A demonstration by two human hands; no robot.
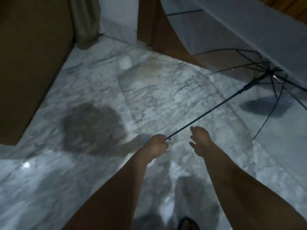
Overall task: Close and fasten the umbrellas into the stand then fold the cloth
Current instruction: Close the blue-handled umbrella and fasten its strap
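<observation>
White grey-veined marble floor (149, 90), brown wooden door (149, 22); left hand (156, 146) gripping open grey umbrella's (232, 39) handle, right hand (201, 143) hovering loosely spread.

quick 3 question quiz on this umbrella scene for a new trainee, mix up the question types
1. True or false: the umbrella is already folded shut.
2. Multiple choice: what does the left hand grip? A) the handle end of the umbrella shaft B) a folded cloth C) the curtain
3. Short answer: how is the right hand placed relative to the shaft?

Key
1. False: the canopy is spread and the ribs are fanned out.
2. A
3. It hovers just beside the shaft, fingers loosely spread, holding nothing.
</observation>
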